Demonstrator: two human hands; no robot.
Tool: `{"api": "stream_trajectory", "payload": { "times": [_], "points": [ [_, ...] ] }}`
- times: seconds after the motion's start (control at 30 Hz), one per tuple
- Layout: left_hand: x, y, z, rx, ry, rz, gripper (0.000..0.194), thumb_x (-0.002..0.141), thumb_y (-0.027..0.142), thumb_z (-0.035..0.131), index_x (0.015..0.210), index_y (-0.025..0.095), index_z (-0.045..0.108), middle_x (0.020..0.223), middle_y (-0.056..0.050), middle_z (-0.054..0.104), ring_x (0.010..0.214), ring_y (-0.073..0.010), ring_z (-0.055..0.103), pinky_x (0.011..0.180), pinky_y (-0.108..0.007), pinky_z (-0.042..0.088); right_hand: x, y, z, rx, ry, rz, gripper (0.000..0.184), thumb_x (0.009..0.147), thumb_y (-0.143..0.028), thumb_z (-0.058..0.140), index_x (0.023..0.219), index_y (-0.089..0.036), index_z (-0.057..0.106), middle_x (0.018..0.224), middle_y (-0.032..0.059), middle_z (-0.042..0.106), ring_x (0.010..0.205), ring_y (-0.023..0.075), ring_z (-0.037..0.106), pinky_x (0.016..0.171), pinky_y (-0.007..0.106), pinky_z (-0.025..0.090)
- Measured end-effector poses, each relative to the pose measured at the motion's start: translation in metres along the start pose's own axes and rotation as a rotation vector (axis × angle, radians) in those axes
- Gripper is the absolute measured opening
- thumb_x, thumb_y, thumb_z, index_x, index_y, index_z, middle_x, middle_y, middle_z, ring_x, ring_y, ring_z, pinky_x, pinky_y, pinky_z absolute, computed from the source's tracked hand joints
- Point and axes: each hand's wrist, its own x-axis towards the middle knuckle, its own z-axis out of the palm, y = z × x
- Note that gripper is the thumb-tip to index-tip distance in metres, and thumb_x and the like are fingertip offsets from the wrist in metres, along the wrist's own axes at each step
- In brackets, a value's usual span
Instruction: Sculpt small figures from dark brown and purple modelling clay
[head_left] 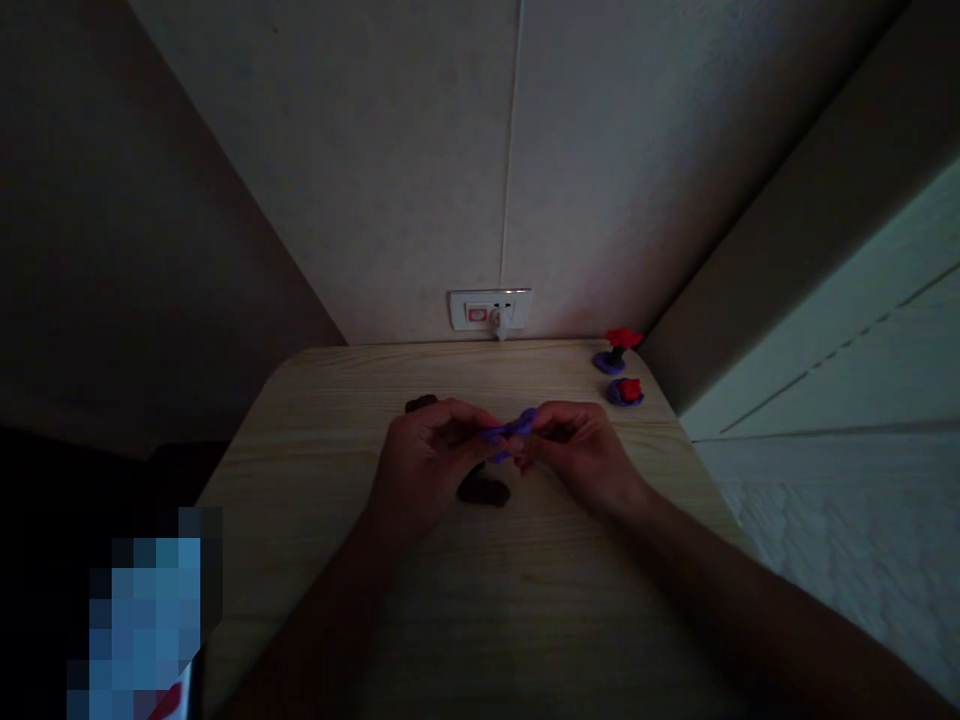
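Observation:
Between my two hands, above the middle of the wooden table, is a thin, uneven piece of purple modelling clay (519, 425). My left hand (427, 460) pinches its left part with thumb and fingers. From the other side, my right hand (581, 450) grips it with closed fingertips. Below the hands, a dark brown lump (486, 491) lies on the tabletop. Another dark brown piece (421, 402) shows behind my left hand, which hides part of it. Whether these brown pieces are joined, I cannot tell.
At the table's (555, 620) back right corner stands a red flower shape (622, 338) on a purple base. Just in front sits a purple dish shape (615, 396) with a red piece in it. A wall socket (491, 310) holds a plug. A pixelated patch covers the lower left.

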Motion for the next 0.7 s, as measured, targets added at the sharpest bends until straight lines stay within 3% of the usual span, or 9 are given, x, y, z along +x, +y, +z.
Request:
{"api": "stream_trajectory", "payload": {
  "times": [0.23,0.43,0.57,0.7],
  "points": [
    [-0.004,-0.007,0.006,-0.2,0.068,-0.063,0.023,0.065,0.023,0.09,0.077,0.015,0.072,0.069,-0.002,0.074,0.061,-0.0146,0.07,0.06,-0.025,0.057,-0.007,-0.002,0.017,0.314,0.032,0.11,0.022,0.064,-0.029,0.093,0.068,-0.02,0.074,0.065,-0.0021,0.073,0.052,0.0072,0.062,0.051,0.018,0.053],
    [-0.006,-0.012,0.008,-0.351,0.113,-0.056,0.027,0.064,0.026,0.09,0.077,0.016,0.069,0.075,-0.003,0.076,0.067,-0.0151,0.071,0.067,-0.028,0.059,-0.006,-0.001,0.019,0.376,0.013,0.192,0.025,0.066,-0.035,0.092,0.079,-0.019,0.078,0.069,-0.0005,0.071,0.055,0.008,0.061,0.054,0.019,0.054],
    [-0.004,-0.008,0.007,-0.182,0.149,-0.042,0.022,0.069,0.025,0.087,0.08,0.016,0.071,0.078,-0.003,0.076,0.072,-0.0164,0.072,0.07,-0.028,0.059,-0.002,0.0,0.012,0.192,0.031,0.071,0.028,0.069,-0.034,0.09,0.089,-0.018,0.079,0.072,-0.0007,0.071,0.056,0.009,0.062,0.055,0.022,0.055],
    [-0.002,-0.007,0.008,-0.079,0.177,0.002,0.018,0.07,0.023,0.085,0.081,0.015,0.073,0.085,-0.005,0.076,0.079,-0.0176,0.073,0.076,-0.029,0.06,-0.003,0.0,0.008,-0.03,0.168,-0.131,0.06,0.066,-0.036,0.092,0.12,-0.022,0.069,0.079,-0.0005,0.074,0.057,0.0133,0.068,0.054,0.027,0.059]
  ]
}}
